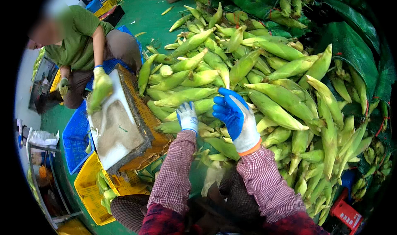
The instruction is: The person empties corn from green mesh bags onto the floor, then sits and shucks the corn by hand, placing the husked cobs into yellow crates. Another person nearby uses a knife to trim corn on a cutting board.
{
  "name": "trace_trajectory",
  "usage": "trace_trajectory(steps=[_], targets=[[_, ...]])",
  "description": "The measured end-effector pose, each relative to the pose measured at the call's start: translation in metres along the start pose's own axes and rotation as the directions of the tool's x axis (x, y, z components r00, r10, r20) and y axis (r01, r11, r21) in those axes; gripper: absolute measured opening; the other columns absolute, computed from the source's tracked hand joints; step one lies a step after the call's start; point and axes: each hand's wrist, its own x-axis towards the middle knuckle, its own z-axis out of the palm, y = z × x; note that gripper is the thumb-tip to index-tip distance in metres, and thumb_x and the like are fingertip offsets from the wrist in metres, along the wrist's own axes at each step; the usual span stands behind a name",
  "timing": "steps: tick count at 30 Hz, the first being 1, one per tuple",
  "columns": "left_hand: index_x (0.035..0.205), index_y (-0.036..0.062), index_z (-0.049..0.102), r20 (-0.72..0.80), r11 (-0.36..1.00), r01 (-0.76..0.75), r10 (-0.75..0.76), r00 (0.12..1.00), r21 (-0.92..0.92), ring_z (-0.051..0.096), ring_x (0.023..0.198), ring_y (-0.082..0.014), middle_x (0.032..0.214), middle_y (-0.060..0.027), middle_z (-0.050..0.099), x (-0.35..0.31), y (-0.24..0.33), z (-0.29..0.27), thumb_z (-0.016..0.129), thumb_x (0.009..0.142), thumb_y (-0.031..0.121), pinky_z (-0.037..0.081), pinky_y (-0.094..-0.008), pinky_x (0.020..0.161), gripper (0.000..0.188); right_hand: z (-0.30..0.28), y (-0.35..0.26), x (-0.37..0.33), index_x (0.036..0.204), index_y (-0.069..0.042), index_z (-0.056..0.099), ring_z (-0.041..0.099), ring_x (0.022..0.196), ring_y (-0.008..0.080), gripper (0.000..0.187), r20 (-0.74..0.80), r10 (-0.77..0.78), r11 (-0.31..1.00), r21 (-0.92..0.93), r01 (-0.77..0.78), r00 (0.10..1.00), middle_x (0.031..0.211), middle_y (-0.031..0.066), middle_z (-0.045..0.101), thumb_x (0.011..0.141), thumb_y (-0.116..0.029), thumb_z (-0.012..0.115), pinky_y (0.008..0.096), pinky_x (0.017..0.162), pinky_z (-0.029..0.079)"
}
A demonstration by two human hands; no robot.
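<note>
Green-husked ears of corn lie in a broad heap before the seated worker, reaching from just beyond the hands to the far sacks and around to the right. The two gloved hands are apart. The left hand [188,118], back upward, reaches down onto the near left part of the heap; whether its fingers close on an ear I cannot tell. Just beyond its fingertips lies a long ear [186,97], its long axis crossing the worker's front and rising slightly to the right. A second ear [204,106], partly hidden by that hand, runs nearly parallel to it.

The right hand [235,118] is raised above the heap, blue palm turned leftward, fingers loosely curved and grasping nothing. To its right, a large ear [278,109] slants from far left to near right, its pale tapered end pointing rightward and toward the worker.

Left of the hands stands a grey-stained white work surface [112,156], flanked by a blue crate [73,146] and a yellow crate [87,189]. Across it, a co-worker [78,32] in a green shirt holds a green-husked piece [99,95] over the surface in one gloved hand.
</note>
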Motion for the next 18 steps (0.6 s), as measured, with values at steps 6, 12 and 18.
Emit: trace_trajectory(steps=[6, 12, 18], targets=[[0.146, 0.0141, 0.049, 0.099, 0.966, -0.098, 0.125, 0.987, -0.24, 0.057, 0.119, -0.0321, 0.13, -0.0143, 0.057, 0.013, -0.024, -0.017, 0.073, 0.084, 0.034, 0.047, -0.0512, 0.099, 0.069, -0.004, -0.001, 0.009, 0.136, -0.001, 0.059, 0.071, 0.094, 0.0228, 0.037, -0.046, 0.036, 0.999, 0.001, -0.036, 0.998, 0.11, 0.0138, 0.072, 0.105, -0.021, 0.056, 0.035, 0.083, 0.059], [0.142, 0.0083, 0.05, -0.121, 0.85, -0.189, 0.148, 0.982, -0.492, 0.058, 0.114, -0.0348, 0.122, -0.0175, 0.058, -0.029, -0.061, -0.118, 0.086, 0.066, 0.042, 0.049, -0.0446, 0.096, 0.091, -0.008, 0.001, 0.014, 0.134, -0.002, 0.061, 0.07, 0.089, 0.0205, 0.036, -0.025, 0.002, 0.999, -0.034, -0.003, 1.0, 0.108, 0.0126, 0.072, 0.105, -0.023, 0.056, 0.0339, 0.081, 0.059], [0.141, 0.006, 0.054, -0.349, 0.874, -0.268, 0.123, 0.929, -0.406, 0.057, 0.117, -0.0361, 0.127, -0.0205, 0.058, -0.081, -0.134, -0.205, 0.085, 0.064, 0.038, 0.048, -0.0454, 0.101, 0.088, -0.011, 0.004, 0.011, 0.134, -0.003, 0.061, 0.07, 0.09, 0.0194, 0.036, -0.006, 0.004, 0.999, -0.044, -0.005, 1.0, 0.108, 0.0114, 0.072, 0.105, -0.024, 0.057, 0.0326, 0.08, 0.059]])
